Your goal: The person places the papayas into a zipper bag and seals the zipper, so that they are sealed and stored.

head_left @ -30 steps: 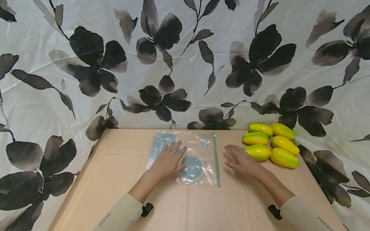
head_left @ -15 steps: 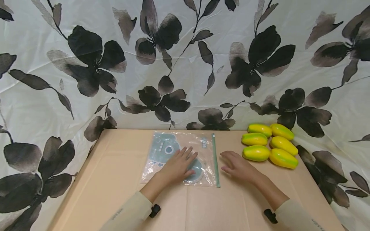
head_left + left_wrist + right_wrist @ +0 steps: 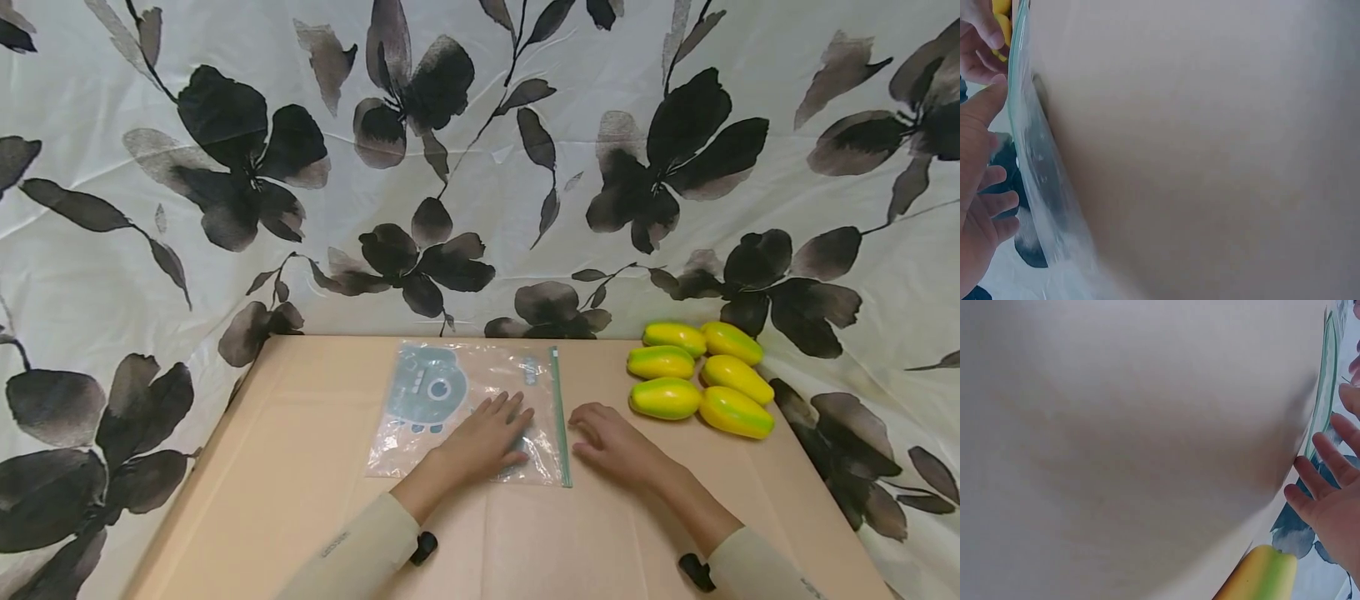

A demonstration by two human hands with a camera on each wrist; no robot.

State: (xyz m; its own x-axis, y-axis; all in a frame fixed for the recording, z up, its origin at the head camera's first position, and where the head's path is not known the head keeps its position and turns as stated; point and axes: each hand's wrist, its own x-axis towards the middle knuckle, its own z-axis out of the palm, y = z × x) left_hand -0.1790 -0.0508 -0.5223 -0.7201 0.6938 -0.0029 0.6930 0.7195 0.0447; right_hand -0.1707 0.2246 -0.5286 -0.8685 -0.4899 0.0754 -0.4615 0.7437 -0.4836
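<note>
A clear zip bag [image 3: 487, 367] with a blue cartoon print and a green zip strip [image 3: 557, 400] lies flat on the table. My left hand [image 3: 482, 440] is over its lower right part, fingers spread, hiding the round blue print there. Just right of the zip strip is my right hand [image 3: 617, 443], its fingers loosely bent and holding nothing. In the left wrist view, the left hand [image 3: 979, 187] has its fingers near the edge of the bag [image 3: 1047, 169]. The right wrist view has the right hand [image 3: 1335, 494] with fingers apart, close to the green strip [image 3: 1322, 394].
Several yellow-green, papaya-like fruits [image 3: 663, 398] lie grouped in two columns at the table's back right, beyond the right hand. The tan table [image 3: 315, 417] ends against a white cloth [image 3: 540, 275] with a dark flower print, which also hangs at both sides.
My left hand has slid right and toward me across the bag, uncovering the cartoon print and covering the round one. My right hand has shifted slightly left and nearer. The fruits stay put.
</note>
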